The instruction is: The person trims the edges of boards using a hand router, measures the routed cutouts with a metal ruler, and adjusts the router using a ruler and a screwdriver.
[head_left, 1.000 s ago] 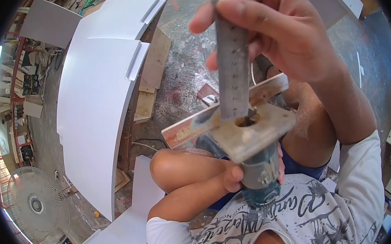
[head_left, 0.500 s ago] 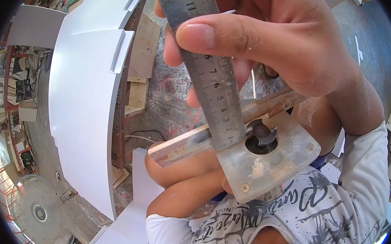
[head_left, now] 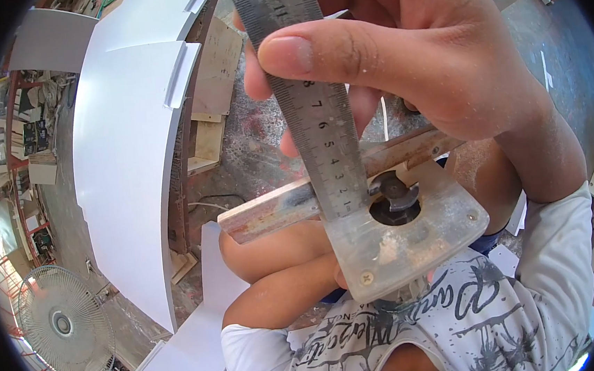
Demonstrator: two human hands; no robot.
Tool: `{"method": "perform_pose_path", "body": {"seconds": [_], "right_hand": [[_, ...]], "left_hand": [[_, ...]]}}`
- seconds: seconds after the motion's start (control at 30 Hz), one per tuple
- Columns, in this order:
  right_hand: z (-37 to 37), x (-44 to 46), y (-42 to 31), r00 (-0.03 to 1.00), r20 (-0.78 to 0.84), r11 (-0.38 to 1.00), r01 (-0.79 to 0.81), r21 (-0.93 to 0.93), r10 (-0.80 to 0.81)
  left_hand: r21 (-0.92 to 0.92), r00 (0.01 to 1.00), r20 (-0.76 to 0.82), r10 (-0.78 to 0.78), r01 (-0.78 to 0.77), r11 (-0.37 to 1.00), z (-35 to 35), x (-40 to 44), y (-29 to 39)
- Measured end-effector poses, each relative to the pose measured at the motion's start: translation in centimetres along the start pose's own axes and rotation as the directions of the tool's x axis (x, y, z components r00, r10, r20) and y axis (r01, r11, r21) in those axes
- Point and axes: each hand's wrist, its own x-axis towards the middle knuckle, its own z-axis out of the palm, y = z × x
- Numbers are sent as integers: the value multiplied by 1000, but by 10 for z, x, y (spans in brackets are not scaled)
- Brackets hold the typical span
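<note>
My right hand (head_left: pixel 433 56) pinches a steel ruler (head_left: pixel 323 124) between thumb and fingers, its numbered face toward me. The ruler's low end rests at the clear base plate (head_left: pixel 427 245) of a trim router, just left of the round opening. In that opening stands a dark router bit (head_left: pixel 395 190). A worn straight strip (head_left: pixel 268 212) crosses the plate's far edge, passing behind the ruler. My left hand (head_left: pixel 340 277) holds the router from below; the plate hides nearly all of it, and only a bit of finger shows at the plate's left edge.
Long white panels (head_left: pixel 123 143) stand at the left, with wooden pieces (head_left: pixel 215 73) beside them. A fan (head_left: pixel 62 322) is at lower left. More white boards (head_left: pixel 185 355) lie near my left elbow. A cable (head_left: pixel 208 205) runs over the stained floor.
The ruler and my right hand have shifted slightly left. The router has tilted a little with its strip, and the bit appears slightly higher in the opening. Both holds stay the same.
</note>
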Motion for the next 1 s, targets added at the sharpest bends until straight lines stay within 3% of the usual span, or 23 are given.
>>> {"method": "perform_pose_path", "body": {"seconds": [1.0], "right_hand": [[3, 3, 3, 997, -80, 997, 15, -72, -21]], "left_hand": [[-57, 994, 10, -107, 107, 993, -23, -3, -10]]}}
